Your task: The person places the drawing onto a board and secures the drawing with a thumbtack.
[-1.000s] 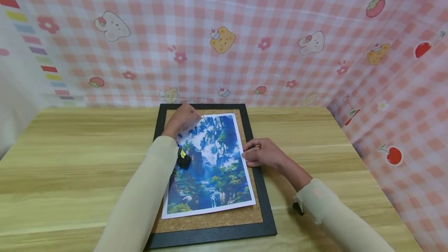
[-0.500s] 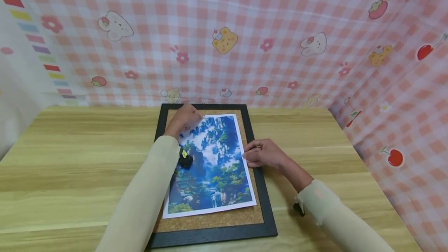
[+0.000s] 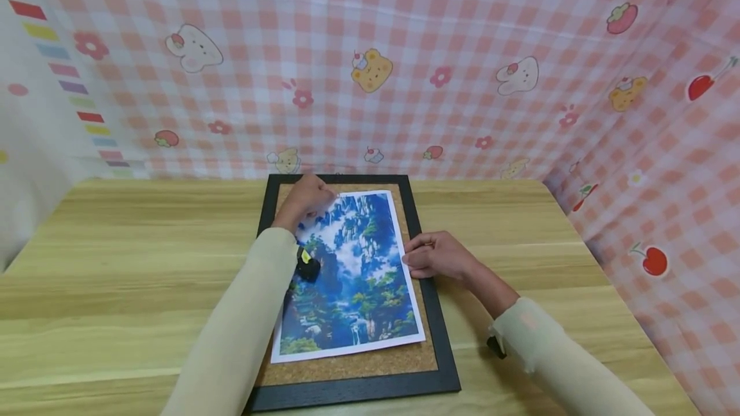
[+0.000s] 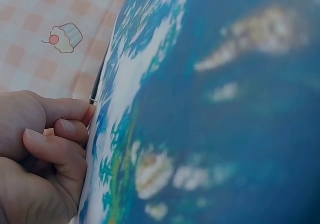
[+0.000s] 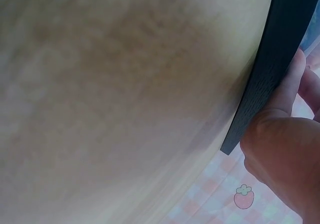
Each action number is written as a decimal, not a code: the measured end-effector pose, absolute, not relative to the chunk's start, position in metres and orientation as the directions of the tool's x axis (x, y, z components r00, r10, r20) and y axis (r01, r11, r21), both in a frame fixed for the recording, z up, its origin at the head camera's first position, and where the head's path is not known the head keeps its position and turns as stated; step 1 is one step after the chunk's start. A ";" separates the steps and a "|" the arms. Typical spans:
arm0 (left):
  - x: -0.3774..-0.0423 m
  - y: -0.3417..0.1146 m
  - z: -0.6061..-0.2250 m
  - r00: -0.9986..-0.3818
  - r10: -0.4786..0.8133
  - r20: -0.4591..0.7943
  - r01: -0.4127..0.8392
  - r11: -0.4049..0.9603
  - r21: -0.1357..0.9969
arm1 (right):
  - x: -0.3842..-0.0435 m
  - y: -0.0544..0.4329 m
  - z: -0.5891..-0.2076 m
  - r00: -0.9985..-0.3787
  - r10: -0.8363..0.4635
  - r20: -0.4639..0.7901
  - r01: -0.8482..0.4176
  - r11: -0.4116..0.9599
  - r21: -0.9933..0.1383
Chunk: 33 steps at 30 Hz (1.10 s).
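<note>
A printed landscape picture with a white border lies slightly askew on a cork board in a black frame. My left hand is at the picture's upper left, fingers curled. In the left wrist view its thumb and index finger pinch a small pale, pin-like thing against the paper; its kind is unclear. My right hand lies across the frame's right side, bent fingers and thumb holding the picture's right edge. In the right wrist view, its thumb lies along the frame; the fingertips are mostly hidden.
The framed board lies on a wood-grain table, its far side near the back edge. Pink checked cloth with cartoon prints hangs behind and along the right. A dark wrist device sits at the left cuff, above the picture.
The view has shifted a little. Both hands keep their places at the picture, and the picture and the frame lie as before.
</note>
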<state>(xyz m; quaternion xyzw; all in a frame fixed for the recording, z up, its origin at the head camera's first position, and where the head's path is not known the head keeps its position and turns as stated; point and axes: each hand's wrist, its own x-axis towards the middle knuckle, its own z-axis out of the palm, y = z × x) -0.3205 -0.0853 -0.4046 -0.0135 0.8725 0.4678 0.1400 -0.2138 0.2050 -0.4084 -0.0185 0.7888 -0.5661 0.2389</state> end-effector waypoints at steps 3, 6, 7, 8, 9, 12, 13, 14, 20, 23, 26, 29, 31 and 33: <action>-0.320 -0.086 -0.406 -0.962 0.101 -0.253 -0.155 0.561 0.813 | -0.214 0.205 -0.409 -0.885 -0.299 -0.358 0.241 0.364 -0.900; -0.319 -0.086 -0.407 -0.962 0.096 -0.256 -0.160 0.562 0.812 | -0.214 0.204 -0.408 -0.885 -0.296 -0.359 0.241 0.368 -0.898; -0.319 -0.087 -0.407 -0.961 0.098 -0.260 -0.161 0.565 0.809 | -0.214 0.204 -0.408 -0.885 -0.296 -0.359 0.241 0.369 -0.897; -0.319 -0.087 -0.407 -0.960 0.096 -0.263 -0.165 0.566 0.807 | -0.215 0.204 -0.408 -0.884 -0.298 -0.360 0.240 0.370 -0.897; -0.319 -0.087 -0.408 -0.960 0.094 -0.264 -0.166 0.570 0.805 | -0.215 0.204 -0.408 -0.884 -0.299 -0.360 0.240 0.370 -0.897; -0.319 -0.087 -0.408 -0.960 0.085 -0.268 -0.173 0.573 0.801 | -0.215 0.204 -0.408 -0.882 -0.302 -0.361 0.242 0.367 -0.898; -0.320 -0.087 -0.409 -0.960 0.085 -0.266 -0.171 0.575 0.800 | -0.215 0.204 -0.408 -0.882 -0.303 -0.360 0.241 0.365 -0.899; -0.320 -0.087 -0.409 -0.961 0.080 -0.265 -0.173 0.576 0.799 | -0.215 0.205 -0.408 -0.882 -0.305 -0.358 0.240 0.363 -0.900; -0.322 -0.087 -0.411 -0.963 0.078 -0.258 -0.167 0.576 0.800 | -0.215 0.205 -0.409 -0.881 -0.313 -0.356 0.240 0.352 -0.904; -0.322 -0.087 -0.410 -0.962 0.080 -0.263 -0.173 0.567 0.806 | -0.215 0.205 -0.408 -0.880 -0.312 -0.358 0.244 0.350 -0.904; -0.323 -0.088 -0.410 -0.958 0.085 -0.273 -0.180 0.563 0.807 | -0.215 0.204 -0.407 -0.880 -0.311 -0.359 0.244 0.354 -0.903; -0.323 -0.088 -0.409 -0.955 0.080 -0.286 -0.194 0.561 0.805 | -0.215 0.204 -0.407 -0.880 -0.311 -0.359 0.243 0.355 -0.903; -0.323 -0.088 -0.409 -0.953 0.078 -0.293 -0.201 0.562 0.802 | -0.215 0.204 -0.407 -0.880 -0.311 -0.359 0.242 0.356 -0.902; -0.323 -0.088 -0.408 -0.952 0.080 -0.296 -0.200 0.568 0.799 | -0.215 0.204 -0.407 -0.880 -0.307 -0.362 0.246 0.356 -0.901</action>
